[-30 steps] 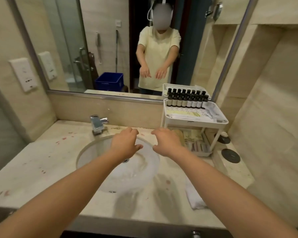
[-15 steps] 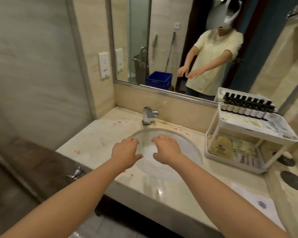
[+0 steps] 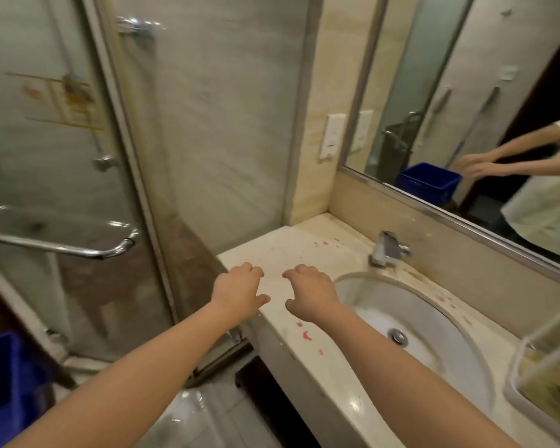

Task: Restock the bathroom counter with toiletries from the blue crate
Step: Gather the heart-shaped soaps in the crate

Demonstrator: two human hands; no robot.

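— Which step is this?
— Fetching, I'd judge. The crate (image 3: 0, 383) sits low at the left, by the shower door (image 3: 78, 156). The left hand (image 3: 240, 291) and right hand (image 3: 311, 294) hover over the table (image 3: 288, 250) end, fingers (image 3: 254, 272) loosely curled, holding nothing.
— So next?
— Turn further left, stoop, reach in.
— And against half a second ago?
— The view has swung left — the crate now shows, the rack (image 3: 547, 367) is nearly gone.
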